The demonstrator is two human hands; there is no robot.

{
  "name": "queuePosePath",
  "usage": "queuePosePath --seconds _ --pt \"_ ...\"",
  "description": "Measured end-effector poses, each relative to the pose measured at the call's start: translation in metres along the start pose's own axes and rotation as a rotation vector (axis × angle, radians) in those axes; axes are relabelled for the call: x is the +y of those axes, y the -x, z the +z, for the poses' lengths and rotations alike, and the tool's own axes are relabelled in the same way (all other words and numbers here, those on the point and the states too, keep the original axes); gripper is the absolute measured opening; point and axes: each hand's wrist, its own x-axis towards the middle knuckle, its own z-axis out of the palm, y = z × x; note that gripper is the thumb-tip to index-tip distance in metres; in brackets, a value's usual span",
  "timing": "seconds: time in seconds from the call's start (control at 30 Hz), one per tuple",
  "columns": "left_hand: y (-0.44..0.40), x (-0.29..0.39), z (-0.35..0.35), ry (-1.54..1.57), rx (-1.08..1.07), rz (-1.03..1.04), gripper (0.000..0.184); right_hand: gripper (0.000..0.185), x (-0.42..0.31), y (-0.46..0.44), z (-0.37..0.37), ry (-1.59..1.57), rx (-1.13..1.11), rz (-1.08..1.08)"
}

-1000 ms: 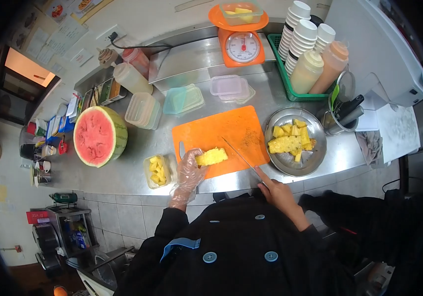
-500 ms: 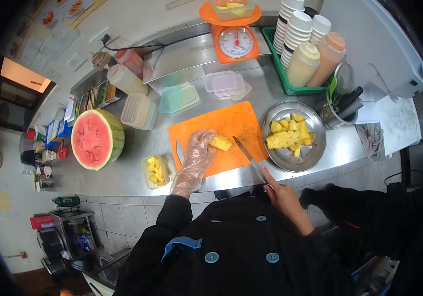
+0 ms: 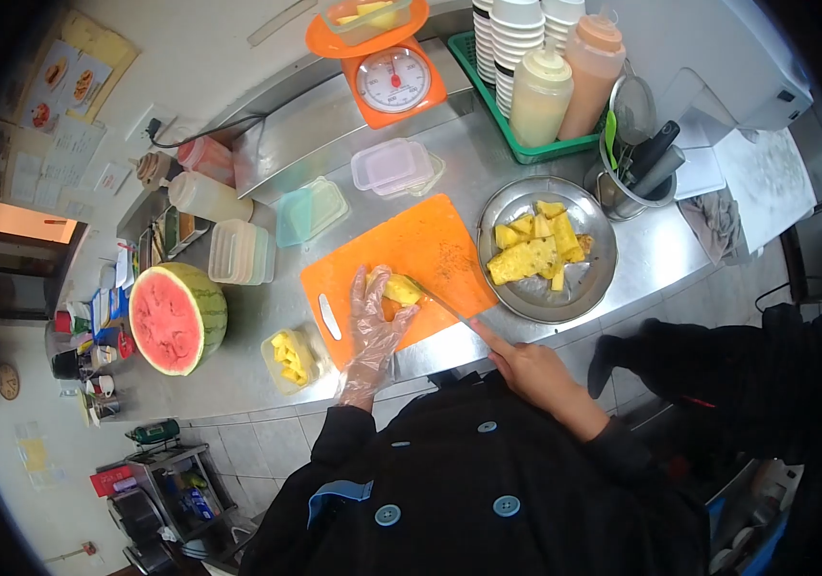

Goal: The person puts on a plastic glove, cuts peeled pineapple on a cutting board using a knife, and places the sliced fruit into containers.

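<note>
My left hand, in a clear plastic glove, grips a yellow pineapple piece between fingers and thumb on an orange cutting board. My bare right hand is wrapped round the handle of a knife. Its blade points up and left, with the tip end at the right side of the piece; whether it has cut in, I cannot tell. Right of the board, a round metal dish holds a large pineapple chunk and smaller pieces. A small plastic tub of pineapple cubes stands left of the board.
A halved watermelon sits at the left, near stacked empty tubs. Lids lie behind the board. Further back are an orange scale, a green basket with cups and bottles, and a metal utensil container.
The knife has moved left, from beside the pineapple piece to its edge. My left fingers have shifted, with the thumb now spread to the right. The whole view has turned slightly.
</note>
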Motion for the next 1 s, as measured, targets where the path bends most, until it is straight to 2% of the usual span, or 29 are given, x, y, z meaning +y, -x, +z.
queuePosePath --seconds 0.2,0.4,0.47,0.57,0.63,0.67,0.77,0.83,0.97,1.0 --pt "0.001 0.002 0.003 0.037 0.025 -0.011 0.074 0.066 0.003 -0.003 -0.001 0.012 -0.022 -0.015" --pt "-0.001 0.009 0.000 -0.006 0.021 -0.028 0.075 0.076 0.006 -0.025 0.004 0.063 -0.076 -0.054" --pt "-0.001 0.009 0.000 -0.006 0.019 -0.020 0.075 0.077 0.006 -0.040 0.022 0.062 -0.012 -0.108" --pt "-0.002 0.011 -0.002 -0.085 0.038 0.041 0.075 0.080 0.004 -0.060 0.043 0.050 0.106 -0.150" --pt "-0.008 0.024 -0.009 -0.273 -0.007 0.111 0.077 0.081 0.002 -0.045 0.038 0.055 0.022 -0.104" --pt "-0.009 0.020 -0.009 -0.273 -0.001 0.117 0.077 0.082 0.003 -0.035 0.033 0.063 -0.062 -0.055" --pt "-0.002 0.004 -0.002 -0.127 0.032 0.141 0.078 0.084 0.008 -0.001 0.021 0.063 -0.039 -0.043" --pt "0.001 -0.001 0.001 0.047 0.020 -0.003 0.077 0.085 0.008 -0.002 0.020 0.117 -0.011 -0.046" --pt "0.001 -0.001 -0.001 0.001 0.028 0.051 0.077 0.085 0.004 -0.029 0.035 0.162 0.069 -0.086" --pt "0.002 0.006 -0.004 -0.124 0.072 0.126 0.077 0.085 0.002 -0.035 0.037 0.165 0.075 -0.087"
